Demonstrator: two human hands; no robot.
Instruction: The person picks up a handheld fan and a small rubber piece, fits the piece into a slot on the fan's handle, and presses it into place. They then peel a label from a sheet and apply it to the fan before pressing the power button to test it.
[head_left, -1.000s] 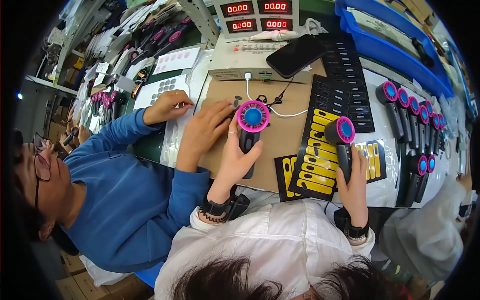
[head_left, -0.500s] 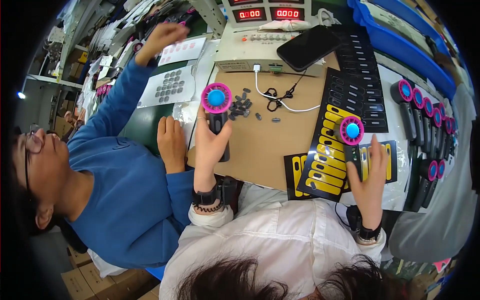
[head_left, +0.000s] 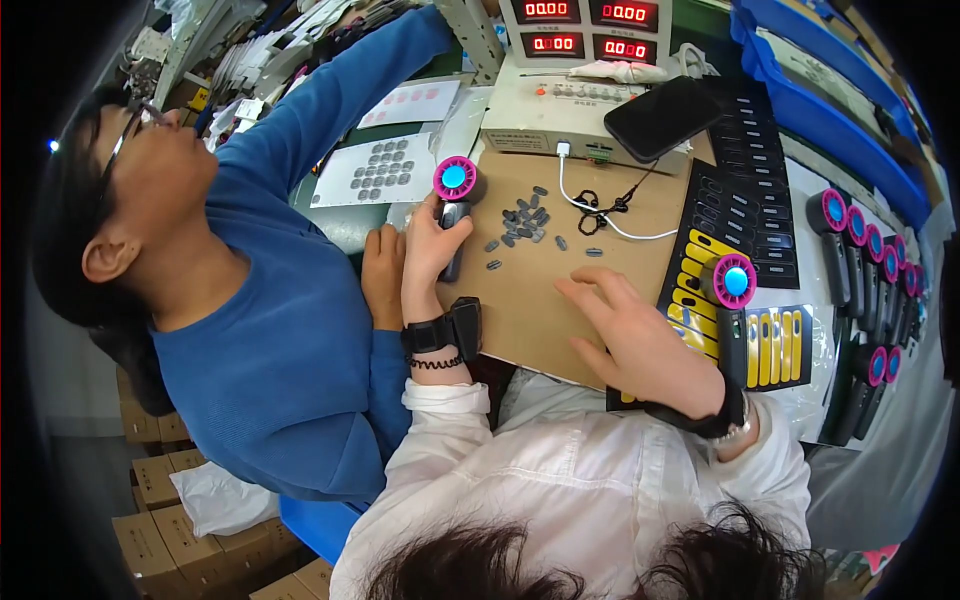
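My left hand [head_left: 430,248] is wrapped round the dark handle of a small handheld fan [head_left: 455,179] with a pink grille and a blue centre. To the right, my right hand [head_left: 638,335] reaches leftward over the brown board [head_left: 530,310], empty, with its fingers apart. A second handheld fan [head_left: 735,285] lies just beyond that hand, on black sheets [head_left: 690,290] with yellow strips. Several small dark oval pieces [head_left: 524,222] are scattered on the board between my hands. Part of the yellow-striped sheets is hidden by my right forearm.
Several fans [head_left: 870,240] lie in rows at the right. Behind the board stand a test box [head_left: 540,110] with red displays, a black phone [head_left: 662,118] on it, and a white cable [head_left: 563,185]. A co-worker in a blue sweater [head_left: 290,380] sits close on my left.
My right hand has let go of the second fan and moved left over the board. The left hand still holds its fan. The co-worker's raised arm has reached farther forward.
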